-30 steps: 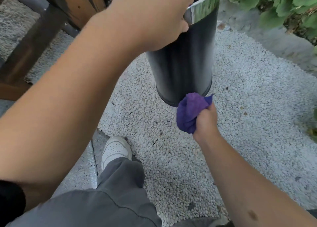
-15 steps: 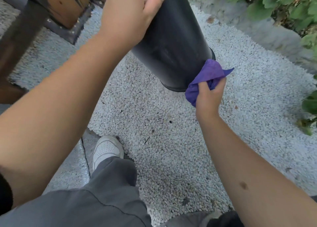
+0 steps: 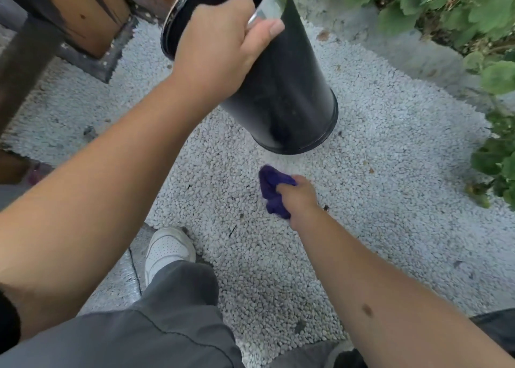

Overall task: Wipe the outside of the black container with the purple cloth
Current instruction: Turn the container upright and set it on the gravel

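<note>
Head view: we are gripping the black container [image 3: 281,89] rim with our left hand [image 3: 214,50]; our right hand [image 3: 299,197], fisting the purple cloth [image 3: 270,192], has dropped off the wall, pausing wiping.

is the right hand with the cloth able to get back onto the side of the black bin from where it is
Probably yes: the right hand holds the purple cloth just below the black bin, with nothing between them.
</note>
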A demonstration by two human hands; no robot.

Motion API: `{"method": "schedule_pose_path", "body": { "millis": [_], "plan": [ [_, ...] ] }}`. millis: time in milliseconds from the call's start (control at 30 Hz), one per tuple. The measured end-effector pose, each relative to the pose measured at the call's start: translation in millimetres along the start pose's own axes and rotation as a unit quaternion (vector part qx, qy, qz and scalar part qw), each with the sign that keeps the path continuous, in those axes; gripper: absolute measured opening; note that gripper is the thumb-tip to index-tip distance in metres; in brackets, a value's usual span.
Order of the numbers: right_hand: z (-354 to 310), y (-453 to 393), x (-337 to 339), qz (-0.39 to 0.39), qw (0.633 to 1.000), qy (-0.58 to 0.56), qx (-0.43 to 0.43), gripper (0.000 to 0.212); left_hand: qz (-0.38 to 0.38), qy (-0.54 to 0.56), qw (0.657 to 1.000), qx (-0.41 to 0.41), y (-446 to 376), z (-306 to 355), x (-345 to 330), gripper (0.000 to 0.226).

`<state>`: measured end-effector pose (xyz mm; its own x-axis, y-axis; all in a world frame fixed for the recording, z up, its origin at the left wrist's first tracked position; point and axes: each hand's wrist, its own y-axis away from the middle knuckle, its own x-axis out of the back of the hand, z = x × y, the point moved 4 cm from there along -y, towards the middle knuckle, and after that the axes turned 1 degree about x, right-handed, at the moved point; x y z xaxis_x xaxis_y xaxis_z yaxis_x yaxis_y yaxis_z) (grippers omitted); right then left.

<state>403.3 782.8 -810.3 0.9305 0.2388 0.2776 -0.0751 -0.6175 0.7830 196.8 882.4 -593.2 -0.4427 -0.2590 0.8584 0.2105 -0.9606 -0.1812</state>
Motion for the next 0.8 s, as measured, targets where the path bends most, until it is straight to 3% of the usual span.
{"method": "schedule_pose_path", "body": {
  "millis": [100, 167, 233, 333, 400, 467, 533, 600, 667, 733, 800],
  "plan": [
    [1.4, 3.3, 41.4, 0.137, 0.98, -0.144, -0.008, 0.025, -0.016, 0.04, 0.999, -0.018, 10.5, 11.3, -6.0, 0.045],
    [-12.5, 2.9, 66.8, 0.174, 0.949, -0.261, 0.008, 0.034, -0.055, 0.055, 0.996, -0.044, 20.1, 28.2, -18.6, 0.04],
    [-40.5, 5.5, 85.1, 0.183, 0.932, -0.309, 0.049, 0.031, -0.125, 0.03, 0.988, -0.091, 28.4, 52.3, -35.8, 0.035],
    [-83.5, 20.4, 99.6, 0.193, 0.932, -0.289, 0.1, 0.009, -0.233, 0.015, 0.954, -0.19, 51.6, 81.0, -62.1, 0.029],
    [-99.3, 32.8, 107.8, 0.213, 0.949, -0.201, 0.117, 0.034, -0.269, 0.037, 0.933, -0.238, 65.3, 86.9, -69.8, 0.034],
    [-104.7, 47.9, 117.6, 0.235, 0.96, -0.105, 0.107, 0.07, -0.232, 0.054, 0.933, -0.27, 60.7, 78.3, -62.5, 0.044],
    [-106.8, 61.0, 124.8, 0.243, 0.964, -0.025, 0.109, 0.08, -0.112, 0.04, 0.968, -0.219, 25.0, 48.0, -49.5, 0.052],
    [-106.1, 66.9, 124.0, 0.231, 0.965, 0.074, 0.098, 0.075, -0.015, -0.019, 0.997, -0.07, -21.0, -1.7, -33.7, 0.06],
    [-106.7, 62.5, 116.7, 0.154, 0.98, 0.108, 0.062, 0.073, -0.085, -0.057, 0.99, 0.098, -51.0, -44.5, -31.2, 0.068],
    [-117.3, 56.0, 111.7, 0.086, 0.989, 0.112, 0.037, 0.063, -0.23, 0.019, 0.95, 0.208, -57.0, -60.5, -39.0, 0.044],
    [-135.8, 53.4, 118.0, 0.109, 0.974, 0.191, 0.054, 0.047, -0.28, 0.141, 0.913, 0.26, -55.5, -58.5, -42.4, 0.02]
  ]
}}
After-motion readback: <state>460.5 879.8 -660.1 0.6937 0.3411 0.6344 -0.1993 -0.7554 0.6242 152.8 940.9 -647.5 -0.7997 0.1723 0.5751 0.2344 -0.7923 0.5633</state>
